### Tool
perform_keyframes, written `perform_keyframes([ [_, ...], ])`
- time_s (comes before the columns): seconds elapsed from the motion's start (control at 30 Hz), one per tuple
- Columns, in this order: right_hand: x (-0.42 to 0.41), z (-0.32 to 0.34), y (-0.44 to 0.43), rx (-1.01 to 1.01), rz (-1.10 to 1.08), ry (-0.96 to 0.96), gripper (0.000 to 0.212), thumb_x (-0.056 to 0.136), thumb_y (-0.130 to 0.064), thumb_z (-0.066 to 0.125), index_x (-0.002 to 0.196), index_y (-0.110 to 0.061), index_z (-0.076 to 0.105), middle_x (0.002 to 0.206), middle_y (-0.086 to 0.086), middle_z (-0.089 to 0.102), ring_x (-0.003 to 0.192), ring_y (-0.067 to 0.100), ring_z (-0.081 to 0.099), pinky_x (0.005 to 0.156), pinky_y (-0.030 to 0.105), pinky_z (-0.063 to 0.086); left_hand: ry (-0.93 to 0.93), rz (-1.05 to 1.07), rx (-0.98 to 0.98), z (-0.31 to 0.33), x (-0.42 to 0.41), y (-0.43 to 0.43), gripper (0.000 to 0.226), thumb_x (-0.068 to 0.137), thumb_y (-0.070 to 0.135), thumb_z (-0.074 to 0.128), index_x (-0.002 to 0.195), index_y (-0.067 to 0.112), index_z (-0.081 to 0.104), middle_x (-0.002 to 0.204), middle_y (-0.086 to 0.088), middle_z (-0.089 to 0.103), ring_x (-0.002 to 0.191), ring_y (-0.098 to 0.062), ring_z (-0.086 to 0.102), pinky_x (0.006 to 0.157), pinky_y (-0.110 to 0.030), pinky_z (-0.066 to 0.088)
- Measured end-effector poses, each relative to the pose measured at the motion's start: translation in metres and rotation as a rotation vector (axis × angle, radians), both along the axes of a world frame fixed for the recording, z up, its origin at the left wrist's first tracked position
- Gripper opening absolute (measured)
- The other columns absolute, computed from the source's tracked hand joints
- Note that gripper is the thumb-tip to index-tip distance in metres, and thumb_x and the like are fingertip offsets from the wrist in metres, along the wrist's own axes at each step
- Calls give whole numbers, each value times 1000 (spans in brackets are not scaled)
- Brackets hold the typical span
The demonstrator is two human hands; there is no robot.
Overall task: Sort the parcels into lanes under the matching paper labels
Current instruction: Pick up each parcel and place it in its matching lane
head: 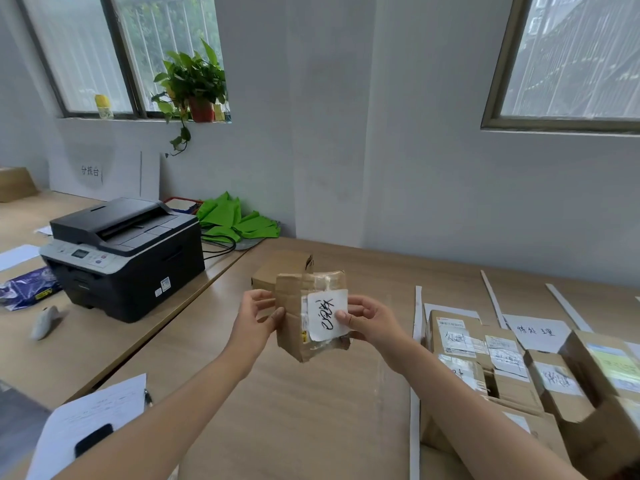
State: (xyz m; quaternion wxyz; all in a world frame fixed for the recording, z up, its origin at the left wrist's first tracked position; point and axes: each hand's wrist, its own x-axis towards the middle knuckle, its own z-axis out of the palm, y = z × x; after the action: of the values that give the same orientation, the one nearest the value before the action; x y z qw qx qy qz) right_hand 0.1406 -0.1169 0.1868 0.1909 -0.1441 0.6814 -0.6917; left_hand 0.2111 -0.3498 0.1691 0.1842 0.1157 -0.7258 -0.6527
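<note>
Above the table [311,427], left hand [258,315] and right hand [369,322] pinch a small parcel [304,306] by its sides (label [327,313] up), presumably to read it.

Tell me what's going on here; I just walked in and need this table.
A person holds a small cardboard parcel up, left hand and right hand pinching its sides, its handwritten label facing them. To the right, other labelled parcels already lie in lanes between white strips on the table.
</note>
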Motion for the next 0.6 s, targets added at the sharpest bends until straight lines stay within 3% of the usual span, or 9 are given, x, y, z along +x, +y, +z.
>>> perform_keyframes([
  [0.13,9,3,-5,-51,-13,-58,38,85,-16,76,118,-3,61,105,13,76,98,32,73,87,44,59,-49,-2,24,-1,-2,6,19,96,19,63,113,11,60,114,-10,67,110,-31,66,95,-42,55],
  [0.27,19,5,2,-85,-71,-81,46,82,-26,78,119,-6,60,104,14,76,92,27,73,86,47,59,-76,-95,106,4,9,25,44,88,42,63,120,11,58,119,-9,67,113,-22,65,98,-37,54],
  [0.37,30,5,15,-91,-95,-109,38,87,-27,74,116,-9,58,104,9,76,89,20,74,72,35,60,-120,-180,168,3,20,44,50,89,46,61,125,13,54,124,-6,66,114,-19,65,100,-35,53],
  [0.5,46,2,34,-32,-134,-189,48,87,-35,74,117,-5,50,116,13,67,100,26,70,77,35,62,-246,-453,150,7,30,59,76,74,70,68,137,38,42,135,11,57,116,-14,63,92,-43,57],
  [0.6,59,0,46,-29,-171,-231,59,86,-34,75,128,-11,40,120,11,61,89,24,73,68,33,61,-294,-601,6,8,31,70,83,70,57,81,139,52,35,138,11,53,115,-14,64,84,-35,59],
])
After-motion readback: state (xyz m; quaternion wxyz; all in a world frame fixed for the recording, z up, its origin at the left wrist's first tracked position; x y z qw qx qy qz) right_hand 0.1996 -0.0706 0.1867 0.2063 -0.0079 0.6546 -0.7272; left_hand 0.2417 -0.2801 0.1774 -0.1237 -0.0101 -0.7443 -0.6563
